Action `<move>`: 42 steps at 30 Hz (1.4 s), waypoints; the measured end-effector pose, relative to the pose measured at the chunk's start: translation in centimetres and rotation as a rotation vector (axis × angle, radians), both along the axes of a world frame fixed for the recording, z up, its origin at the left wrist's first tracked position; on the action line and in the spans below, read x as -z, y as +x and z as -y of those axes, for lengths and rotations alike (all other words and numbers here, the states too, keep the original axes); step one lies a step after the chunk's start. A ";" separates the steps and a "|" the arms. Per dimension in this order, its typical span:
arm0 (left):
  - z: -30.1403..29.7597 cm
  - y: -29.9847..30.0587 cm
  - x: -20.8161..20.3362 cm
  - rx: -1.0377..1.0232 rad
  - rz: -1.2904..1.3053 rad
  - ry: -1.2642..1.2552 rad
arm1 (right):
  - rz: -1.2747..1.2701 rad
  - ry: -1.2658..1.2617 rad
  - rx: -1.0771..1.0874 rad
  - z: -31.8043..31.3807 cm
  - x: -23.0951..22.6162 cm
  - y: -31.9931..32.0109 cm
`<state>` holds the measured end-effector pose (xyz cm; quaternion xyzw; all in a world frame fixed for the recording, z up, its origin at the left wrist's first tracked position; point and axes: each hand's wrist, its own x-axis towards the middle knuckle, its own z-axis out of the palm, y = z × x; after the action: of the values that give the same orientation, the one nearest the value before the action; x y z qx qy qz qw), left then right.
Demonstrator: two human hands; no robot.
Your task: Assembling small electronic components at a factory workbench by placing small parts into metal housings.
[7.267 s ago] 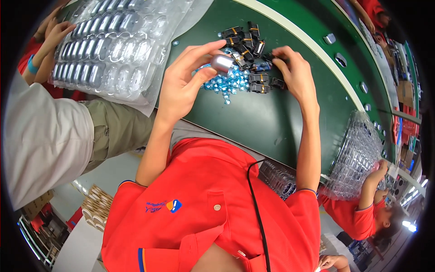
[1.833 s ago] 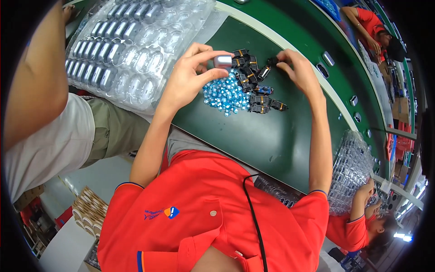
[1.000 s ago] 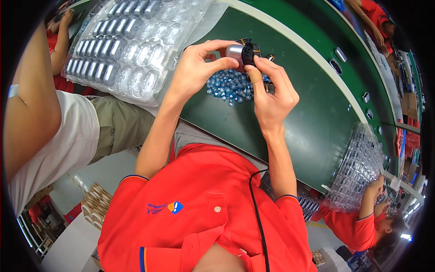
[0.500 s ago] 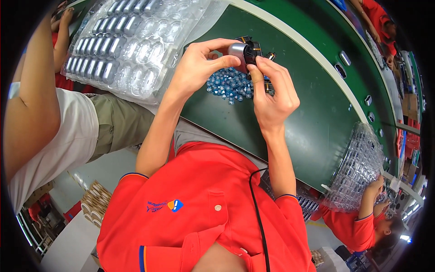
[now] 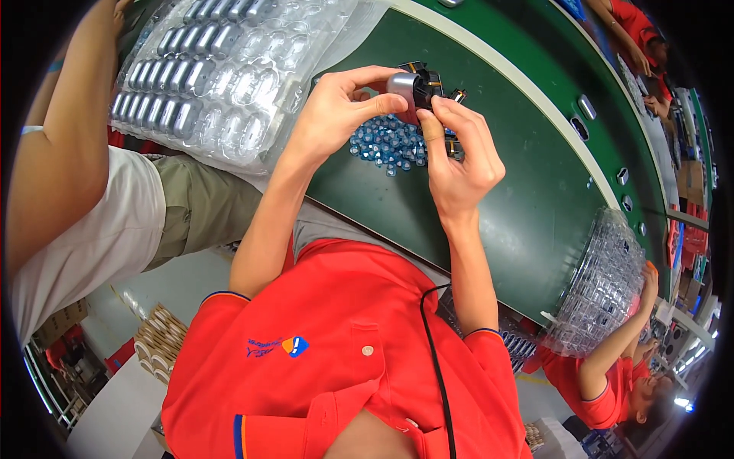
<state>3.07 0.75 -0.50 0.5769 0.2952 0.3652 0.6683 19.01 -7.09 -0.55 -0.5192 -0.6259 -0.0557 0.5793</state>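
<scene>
Between my two hands, above the green table, is a small silver-grey rounded casing (image 5: 402,86) with a black inner part (image 5: 421,93). My left hand (image 5: 340,107) grips the silver shell between thumb and fingers. At the black side, my right hand (image 5: 464,149) pinches with thumb and forefinger; exactly where its fingertips press is partly hidden. Just below and behind the hands lies a heap of small translucent blue pieces (image 5: 388,143). More black parts (image 5: 456,96) with golden strips lie behind the casing, partly covered by it and my right hand.
To the left, clear plastic trays (image 5: 252,84) hold rows of silver casings. Stacked clear trays (image 5: 600,283) stand at the table's right end, by a co-worker's arm (image 5: 623,325). Beyond the pale rail (image 5: 535,96), a green conveyor carries casings (image 5: 586,107). Another person (image 5: 84,206) stands close at left.
My hands and the casing stay almost still. Casings on the conveyor have shifted slightly to the right and nearer. The co-worker at right has raised an arm along the stacked trays.
</scene>
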 end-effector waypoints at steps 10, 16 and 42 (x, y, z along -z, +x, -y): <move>0.6 -1.6 0.6 -0.010 -0.041 0.036 | -0.808 -0.408 -0.435 0.7 0.7 0.0; 0.9 -3.3 -0.2 0.137 -0.002 0.339 | -1.211 -0.708 -1.046 1.8 0.2 -0.7; -14.9 -19.2 -1.3 -0.623 -1.475 0.860 | 0.627 -0.597 0.470 -14.5 6.0 19.0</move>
<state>-16.12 15.65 0.77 0.7580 0.6289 0.1462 -0.0925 38.00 7.39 -6.52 -0.7480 -0.6246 -0.1565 0.1608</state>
